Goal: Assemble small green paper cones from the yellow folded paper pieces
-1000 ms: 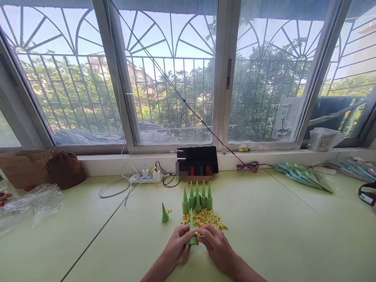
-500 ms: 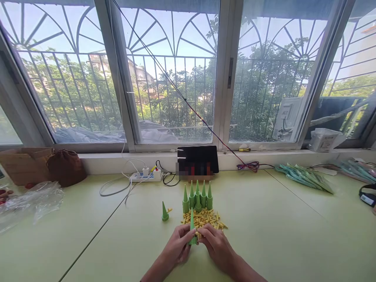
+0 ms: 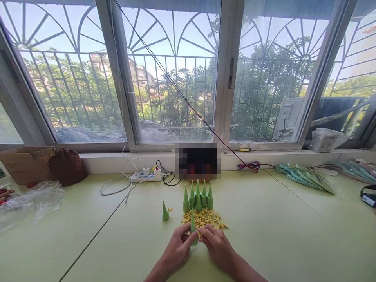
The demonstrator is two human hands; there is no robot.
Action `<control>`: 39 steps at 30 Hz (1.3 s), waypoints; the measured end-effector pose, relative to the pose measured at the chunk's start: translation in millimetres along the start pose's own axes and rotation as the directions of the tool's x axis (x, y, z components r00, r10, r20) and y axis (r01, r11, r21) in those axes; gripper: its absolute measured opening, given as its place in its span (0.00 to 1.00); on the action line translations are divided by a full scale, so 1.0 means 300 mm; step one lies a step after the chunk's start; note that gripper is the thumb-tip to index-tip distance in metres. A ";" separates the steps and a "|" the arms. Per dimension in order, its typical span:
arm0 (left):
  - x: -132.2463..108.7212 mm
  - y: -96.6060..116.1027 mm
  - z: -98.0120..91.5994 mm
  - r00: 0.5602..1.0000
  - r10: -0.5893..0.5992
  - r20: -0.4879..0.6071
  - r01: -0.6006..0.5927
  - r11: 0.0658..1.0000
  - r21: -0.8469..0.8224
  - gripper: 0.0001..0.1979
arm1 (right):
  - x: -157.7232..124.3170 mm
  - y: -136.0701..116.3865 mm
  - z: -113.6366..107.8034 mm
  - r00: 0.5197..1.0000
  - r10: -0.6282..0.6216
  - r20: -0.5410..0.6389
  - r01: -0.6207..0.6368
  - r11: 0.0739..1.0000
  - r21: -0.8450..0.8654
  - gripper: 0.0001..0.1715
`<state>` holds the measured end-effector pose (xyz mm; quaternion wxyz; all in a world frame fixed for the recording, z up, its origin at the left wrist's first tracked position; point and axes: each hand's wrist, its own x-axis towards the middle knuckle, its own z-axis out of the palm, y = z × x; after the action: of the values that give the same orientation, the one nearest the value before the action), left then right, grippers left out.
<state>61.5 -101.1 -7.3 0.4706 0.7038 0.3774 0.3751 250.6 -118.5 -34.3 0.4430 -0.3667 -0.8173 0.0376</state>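
My left hand (image 3: 179,243) is closed around a green cone-topped piece (image 3: 192,221), which stands upright with its tip up. Close against its right side, my right hand (image 3: 216,243) pinches a small yellow piece, mostly hidden by the fingertips. Just beyond both hands lies a loose pile of small yellow pieces (image 3: 210,218). Behind that pile stand several more green cone-topped pieces (image 3: 203,199), grouped upright. Apart from them on the left is a short green cone (image 3: 164,212) with a yellow piece (image 3: 170,210) beside it.
A dark screen, partly blurred (image 3: 199,158), leans at the back by the window. A white power strip (image 3: 147,176) with cables lies to its left. Farther left are a brown pouch (image 3: 67,166), a cardboard box (image 3: 26,164) and clear plastic. Teal packets (image 3: 304,178) lie at right.
My left hand has shifted slightly, its thumb now lower across the green piece. The right fingertips stay against it, and the yellow piece between them shows less than before.
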 end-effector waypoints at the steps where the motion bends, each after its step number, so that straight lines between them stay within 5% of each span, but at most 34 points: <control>1: 0.000 0.002 -0.001 1.000 0.012 -0.005 -0.012 1.000 0.023 0.23 | 0.001 -0.001 0.000 1.000 -0.001 0.002 0.001 1.000 -0.001 0.19; 9: -0.006 -0.006 -0.003 0.998 0.051 -0.025 -0.048 0.992 0.116 0.24 | -0.004 0.003 0.007 1.000 -0.013 0.013 0.013 1.000 -0.025 0.25; 24: -0.018 -0.021 0.004 0.993 0.098 -0.072 -0.071 0.948 0.312 0.18 | -0.009 0.009 0.016 1.000 -0.010 0.029 0.013 0.994 -0.104 0.19; 39: -0.030 -0.004 0.014 0.991 0.136 0.019 -0.131 0.895 0.426 0.11 | -0.004 -0.003 0.000 0.998 0.062 0.003 -0.062 0.995 0.077 0.19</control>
<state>61.0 -110.4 -11.0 0.2763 0.8117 0.4038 0.3191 250.4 -119.9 -34.8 0.4553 -0.3745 -0.8034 0.0831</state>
